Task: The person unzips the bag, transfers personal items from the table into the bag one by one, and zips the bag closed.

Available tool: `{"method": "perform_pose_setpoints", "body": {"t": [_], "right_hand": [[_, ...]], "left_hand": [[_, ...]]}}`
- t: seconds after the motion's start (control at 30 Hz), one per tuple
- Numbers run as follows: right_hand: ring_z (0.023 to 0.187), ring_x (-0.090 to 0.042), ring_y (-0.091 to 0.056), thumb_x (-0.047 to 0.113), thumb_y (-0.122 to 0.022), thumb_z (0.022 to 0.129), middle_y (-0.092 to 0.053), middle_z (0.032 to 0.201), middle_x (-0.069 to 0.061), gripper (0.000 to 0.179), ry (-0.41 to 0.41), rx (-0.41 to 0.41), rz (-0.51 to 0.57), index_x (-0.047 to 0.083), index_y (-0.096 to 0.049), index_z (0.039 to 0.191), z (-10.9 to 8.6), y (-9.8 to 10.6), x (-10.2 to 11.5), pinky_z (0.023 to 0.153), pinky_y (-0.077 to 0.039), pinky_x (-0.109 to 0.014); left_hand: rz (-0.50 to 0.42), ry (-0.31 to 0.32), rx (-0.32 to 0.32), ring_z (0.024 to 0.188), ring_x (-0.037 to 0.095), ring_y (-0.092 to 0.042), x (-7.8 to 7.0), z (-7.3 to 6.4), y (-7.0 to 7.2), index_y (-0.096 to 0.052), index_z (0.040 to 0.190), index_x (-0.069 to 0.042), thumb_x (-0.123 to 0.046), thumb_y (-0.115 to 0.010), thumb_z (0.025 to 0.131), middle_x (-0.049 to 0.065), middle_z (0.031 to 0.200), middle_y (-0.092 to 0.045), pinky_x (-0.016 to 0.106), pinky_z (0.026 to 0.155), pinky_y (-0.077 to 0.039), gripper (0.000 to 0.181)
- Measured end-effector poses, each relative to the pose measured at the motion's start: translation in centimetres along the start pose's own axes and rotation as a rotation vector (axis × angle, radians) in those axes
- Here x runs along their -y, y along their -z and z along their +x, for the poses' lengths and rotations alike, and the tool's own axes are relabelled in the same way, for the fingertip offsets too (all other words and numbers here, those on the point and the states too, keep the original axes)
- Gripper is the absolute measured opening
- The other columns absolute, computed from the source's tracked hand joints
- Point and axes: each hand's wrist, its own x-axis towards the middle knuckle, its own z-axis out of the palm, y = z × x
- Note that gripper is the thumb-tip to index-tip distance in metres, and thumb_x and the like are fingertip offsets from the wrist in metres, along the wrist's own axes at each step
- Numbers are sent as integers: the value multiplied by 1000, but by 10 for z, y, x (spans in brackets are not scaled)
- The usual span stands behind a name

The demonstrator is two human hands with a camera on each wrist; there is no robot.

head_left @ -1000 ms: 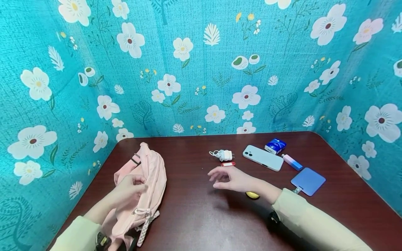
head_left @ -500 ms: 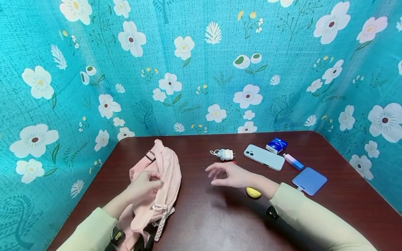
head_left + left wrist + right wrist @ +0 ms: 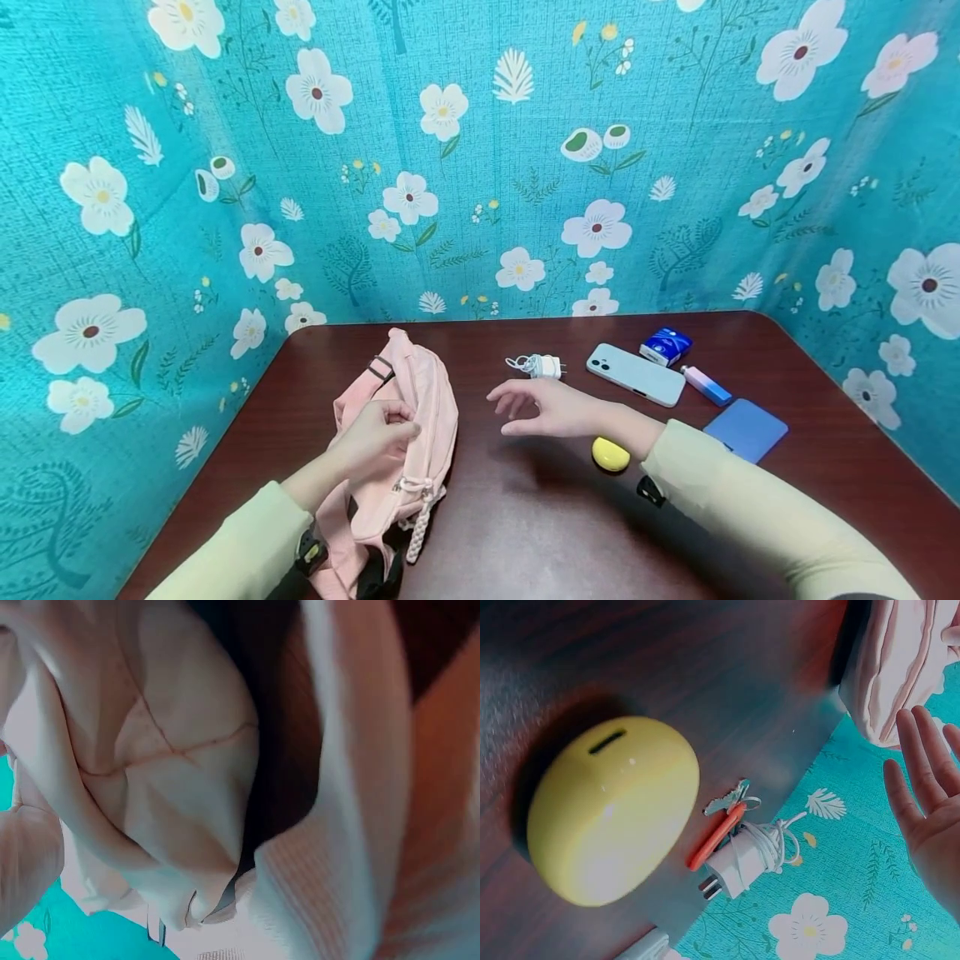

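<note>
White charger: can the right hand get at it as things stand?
Probably yes: the right hand looks empty, and the white charger lies just beyond it, with nothing seen on top.

From the right hand point(image 3: 555, 409), the table point(image 3: 536, 533) has room at 6 o'clock. The pink bag point(image 3: 437, 408) blocks 9, the charger point(image 3: 549, 367) 12, the phone point(image 3: 635, 375) 2, the yellow case point(image 3: 611, 455) 4.

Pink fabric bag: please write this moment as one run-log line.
left hand: holds pink fabric bag; right hand: empty, above dark-brown table; yellow rounded case: on table
</note>
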Motion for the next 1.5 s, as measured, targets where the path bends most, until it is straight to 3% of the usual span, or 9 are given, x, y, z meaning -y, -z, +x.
{"method": "perform_pose_setpoints", "body": {"t": [0.2, 0.47, 0.77, 1.13, 1.33, 1.5], "right_hand": [[98, -12, -62, 33, -72, 89, -64, 109, 10, 46, -10, 20, -47, 17, -57, 129, 3, 6, 6, 87, -49, -43], [99, -13, -62, 34, -71, 89, -64, 109, 9, 46, 4, 32, -120, 16, -57, 129, 1, 14, 13, 85, -49, -45], [100, -15, -63, 34, -71, 89, -66, 109, 5, 47, 13, 35, -247, 13, -58, 129, -3, 21, 14, 82, -50, -35], [98, -14, -62, 38, -72, 87, -64, 106, 10, 48, -8, 7, -263, 15, -58, 127, -19, 22, 8, 81, -51, -36], [95, -16, -63, 33, -74, 87, -65, 106, 9, 46, 19, -27, -286, 14, -58, 126, -31, 23, 0, 77, -51, -33], [96, -18, -65, 31, -74, 86, -66, 107, 6, 47, 19, -52, -278, 12, -59, 126, -42, 27, -2, 81, -52, -40]], "left_hand": [[-65, 12, 30, 59, 6, -52, -2, 8, -11, -61, 82, 6, 3, -63, 82, -1, 66, -55, 24, 55, -50, 3], [-125, 67, 27, 58, 9, -57, -6, 21, -28, -59, 81, 2, 0, -63, 81, 0, 65, -57, 32, 55, -55, 4], [-192, 114, 38, 58, 10, -57, -12, 33, -46, -58, 84, 2, 0, -62, 81, 0, 67, -56, 32, 55, -55, 6], [-222, 131, 65, 58, 11, -61, -17, 43, -70, -58, 85, 1, 0, -62, 83, 1, 67, -57, 32, 57, -56, 4], [-192, 108, 82, 57, 11, -60, -23, 46, -78, -59, 84, 3, -1, -62, 84, 1, 67, -57, 32, 56, -56, 5], [-179, 86, 92, 56, 11, -60, -25, 50, -85, -60, 85, 5, 0, -62, 85, 2, 66, -59, 32, 56, -56, 5]]}}
